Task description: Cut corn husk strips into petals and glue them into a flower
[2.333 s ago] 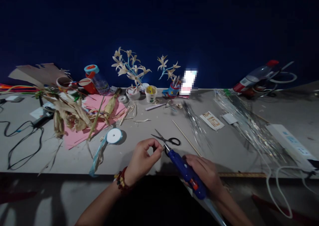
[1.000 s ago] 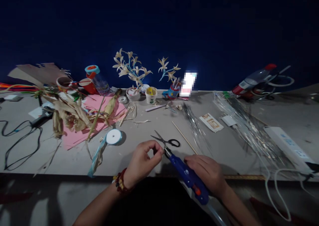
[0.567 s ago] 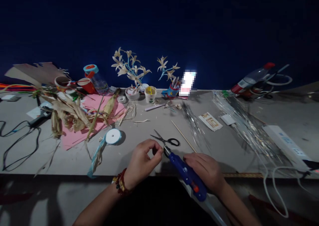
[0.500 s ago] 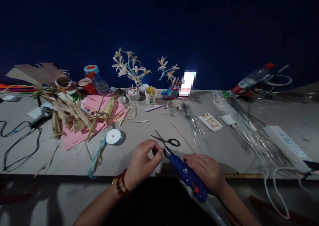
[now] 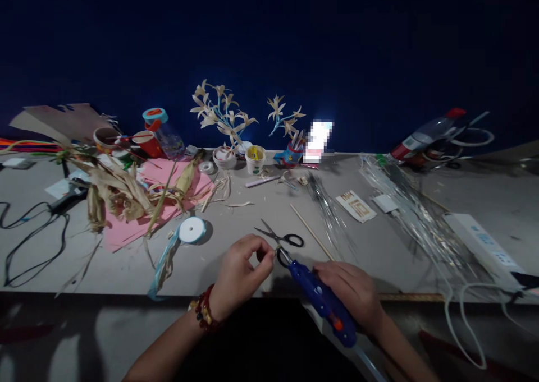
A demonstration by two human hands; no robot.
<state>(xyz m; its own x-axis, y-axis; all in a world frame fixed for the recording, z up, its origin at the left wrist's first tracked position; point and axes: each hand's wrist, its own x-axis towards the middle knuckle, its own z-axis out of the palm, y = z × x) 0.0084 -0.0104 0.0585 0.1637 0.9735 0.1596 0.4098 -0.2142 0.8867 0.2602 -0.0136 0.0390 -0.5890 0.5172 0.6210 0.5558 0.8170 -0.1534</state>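
Note:
My right hand point(image 5: 351, 292) is wrapped round a blue hot glue gun point(image 5: 322, 300), its metal nozzle pointing up and left. A clear glue stick point(image 5: 368, 362) sticks out of its back end. Just left of the nozzle, my left hand point(image 5: 248, 264) pinches with thumb and forefinger; what sits between the fingertips is too small to name. Black-handled scissors point(image 5: 290, 240) lie with blades apart beyond the nozzle, one handle loop partly behind it. A thin wooden stick point(image 5: 311, 231) lies beyond my right hand.
A roll of light blue ribbon point(image 5: 192, 230) lies to the left, by dried corn husks point(image 5: 122, 188) on pink paper point(image 5: 118, 233). Husk flowers point(image 5: 225, 113) stand at the back. Wires point(image 5: 330, 213), a paper packet point(image 5: 356, 205) and a white power strip point(image 5: 484, 247) lie right.
The glue gun and my right hand have shifted slightly right and down, and the nozzle has drawn a little away from my left fingertips. My left hand keeps its pinch.

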